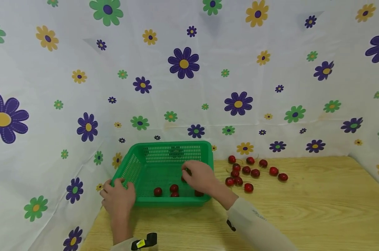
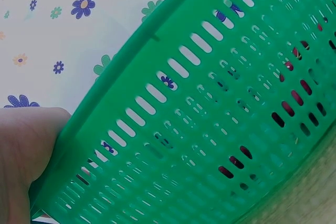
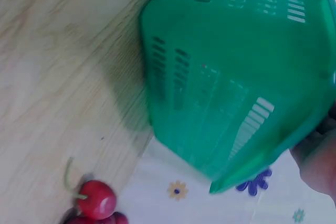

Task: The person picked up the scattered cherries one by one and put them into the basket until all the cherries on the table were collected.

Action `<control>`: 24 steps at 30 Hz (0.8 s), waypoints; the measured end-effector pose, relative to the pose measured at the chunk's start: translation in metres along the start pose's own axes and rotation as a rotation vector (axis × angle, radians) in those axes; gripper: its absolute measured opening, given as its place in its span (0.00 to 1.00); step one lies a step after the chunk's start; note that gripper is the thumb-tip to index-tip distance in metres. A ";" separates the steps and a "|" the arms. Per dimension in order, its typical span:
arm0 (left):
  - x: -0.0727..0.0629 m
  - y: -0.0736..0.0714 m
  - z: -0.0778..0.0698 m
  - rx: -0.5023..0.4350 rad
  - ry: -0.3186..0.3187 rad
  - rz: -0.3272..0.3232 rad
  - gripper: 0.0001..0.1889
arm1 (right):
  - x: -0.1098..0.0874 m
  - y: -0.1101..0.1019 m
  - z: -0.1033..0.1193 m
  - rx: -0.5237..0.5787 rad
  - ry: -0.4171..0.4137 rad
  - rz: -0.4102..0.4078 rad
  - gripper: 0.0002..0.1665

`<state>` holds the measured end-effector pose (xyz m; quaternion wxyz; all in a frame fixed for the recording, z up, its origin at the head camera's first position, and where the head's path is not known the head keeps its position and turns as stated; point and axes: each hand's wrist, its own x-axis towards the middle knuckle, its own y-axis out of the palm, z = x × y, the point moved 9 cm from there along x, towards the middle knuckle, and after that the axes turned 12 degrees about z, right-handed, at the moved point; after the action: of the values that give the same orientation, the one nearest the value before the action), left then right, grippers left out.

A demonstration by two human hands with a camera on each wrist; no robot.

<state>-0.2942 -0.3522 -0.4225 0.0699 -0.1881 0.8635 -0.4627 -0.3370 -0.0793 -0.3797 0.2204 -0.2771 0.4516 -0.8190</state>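
Note:
A green plastic basket (image 1: 164, 201) with slotted walls stands on the table. My left hand (image 1: 118, 198) grips its near left corner, fingers over the rim; in the left wrist view, part of that hand (image 2: 29, 150) lies against the rim. Several dark red cherries (image 1: 157, 191) lie on the basket floor near the front wall. Over the basket's right side, my right hand (image 1: 202, 177) has curled fingers pinching a cherry (image 1: 184, 179), mostly hidden by the hand. Only a blurred part of the right hand (image 3: 321, 166) shows in the right wrist view, beyond the rim.
Right of the basket, several loose cherries (image 1: 255, 173), some with stems, are scattered on the wooden table (image 1: 302, 209). One stemmed cherry (image 3: 97, 199) appears close in the right wrist view. A flower-printed white sheet (image 1: 208, 90) hangs behind the table and along its left side.

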 end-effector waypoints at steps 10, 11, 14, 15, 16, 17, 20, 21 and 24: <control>0.001 0.001 0.002 -0.005 -0.024 0.011 0.25 | -0.043 -0.026 -0.039 0.179 0.084 -0.103 0.09; 0.001 0.001 0.002 -0.006 -0.027 0.013 0.25 | -0.048 -0.028 -0.044 0.187 0.099 -0.111 0.09; 0.001 0.000 0.001 -0.008 -0.026 0.013 0.24 | -0.062 -0.036 -0.056 0.207 0.135 -0.147 0.09; 0.001 0.000 0.001 -0.008 -0.025 0.014 0.24 | -0.067 -0.038 -0.061 0.209 0.149 -0.160 0.08; 0.001 0.000 0.000 -0.009 -0.024 0.013 0.24 | -0.072 -0.039 -0.066 0.216 0.170 -0.167 0.08; 0.001 0.000 0.000 -0.009 -0.023 0.012 0.24 | -0.076 -0.040 -0.071 0.225 0.189 -0.174 0.08; 0.000 0.000 0.000 -0.009 -0.024 0.014 0.24 | -0.089 -0.041 -0.088 0.255 0.257 -0.187 0.07; 0.000 0.000 0.000 -0.008 -0.025 0.013 0.24 | -0.093 -0.039 -0.093 0.269 0.282 -0.188 0.07; 0.000 0.000 -0.001 -0.003 -0.020 0.014 0.24 | -0.104 -0.036 -0.105 0.305 0.333 -0.197 0.07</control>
<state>-0.2946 -0.3515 -0.4223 0.0815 -0.1867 0.8647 -0.4591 -0.3316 0.0667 -0.4210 0.1011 -0.1445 0.3235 -0.9296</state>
